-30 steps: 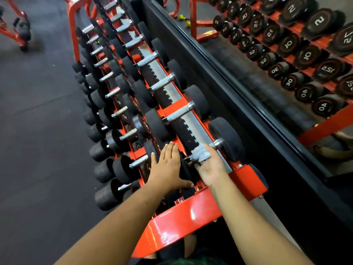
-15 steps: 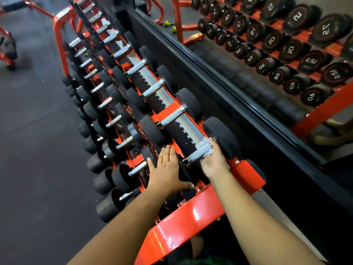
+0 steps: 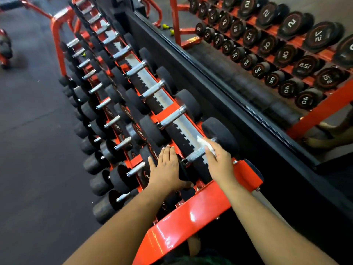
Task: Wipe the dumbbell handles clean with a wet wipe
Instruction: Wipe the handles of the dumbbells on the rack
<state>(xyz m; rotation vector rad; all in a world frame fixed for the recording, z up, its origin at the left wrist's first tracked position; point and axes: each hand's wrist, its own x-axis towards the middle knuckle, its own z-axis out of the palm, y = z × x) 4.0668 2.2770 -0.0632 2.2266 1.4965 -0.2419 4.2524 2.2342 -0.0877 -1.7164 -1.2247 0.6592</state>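
Observation:
The nearest dumbbell on the top tier has a knurled steel handle (image 3: 195,155) between two black rubber heads. My right hand (image 3: 219,161) grips the far end of that handle, by the rear head (image 3: 221,134), with a white wet wipe (image 3: 205,143) under its fingers. My left hand (image 3: 168,167) lies flat with straight fingers on the near black head (image 3: 184,173) of the same dumbbell. The neighbouring dumbbell's handle (image 3: 172,116) lies bare just beyond.
An orange rack (image 3: 191,217) holds three tiers of black dumbbells running away to the upper left. A black-framed wall mirror (image 3: 248,64) stands directly behind it, reflecting numbered dumbbells. Dark rubber floor (image 3: 34,150) spreads on the left.
My right hand has slid the wipe along the handle from its near part to the far end by the rear head. My left hand has stayed on the near head.

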